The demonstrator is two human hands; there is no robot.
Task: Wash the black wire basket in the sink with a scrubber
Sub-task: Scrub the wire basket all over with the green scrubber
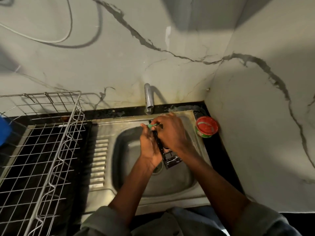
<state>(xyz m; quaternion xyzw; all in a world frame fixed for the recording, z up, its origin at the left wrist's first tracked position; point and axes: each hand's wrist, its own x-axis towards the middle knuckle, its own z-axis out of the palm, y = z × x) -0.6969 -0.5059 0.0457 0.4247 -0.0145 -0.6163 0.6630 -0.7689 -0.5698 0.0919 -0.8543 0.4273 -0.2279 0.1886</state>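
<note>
From the head camera I look down on a steel sink (170, 183) set in a dark surface (219, 147). Both hands are over the basin, under the tap (148, 99). Between them is the black wire basket (167, 155), stood on edge with its lower end hanging above the drain; I can make out nothing inside it. My left hand (148, 145) lies against the basket's left side, its fingers pinching a green scrubber (150, 126) at the basket's top end. My right hand (172, 133) curls round the basket from the right, fingers pressed together on the wires. Just right of the sink stands a small red tub (206, 127); I cannot tell its contents. On the left sits a metal dish rack (51, 142), with something blue (4, 130) at the frame's edge.
</note>
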